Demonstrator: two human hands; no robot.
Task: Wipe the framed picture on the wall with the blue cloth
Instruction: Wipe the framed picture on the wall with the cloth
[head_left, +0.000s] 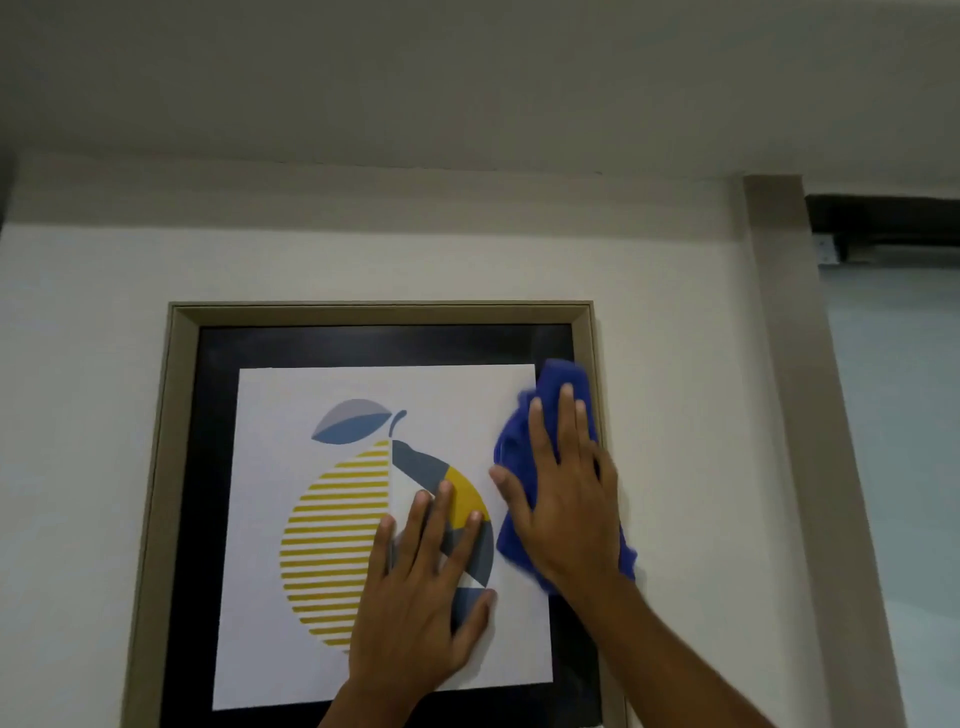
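Partly hidden, beige-framed fruit print (332, 519) ran off the bottom edge, left hand (415, 613) lay flat, fingers spread, right hand (566, 514) pressed crumpled blue cloth (563, 379).

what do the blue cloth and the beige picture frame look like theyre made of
The blue cloth under the right hand looks like soft microfibre or terry: matte and bunched into thick folds. The beige picture frame looks like painted wood or a moulded composite, smooth and satin, with mitred corners; which one cannot be told.

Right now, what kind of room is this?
Probably a room in a home or office: a framed picture of a fruit hangs on a white wall, beside what looks like a door frame.
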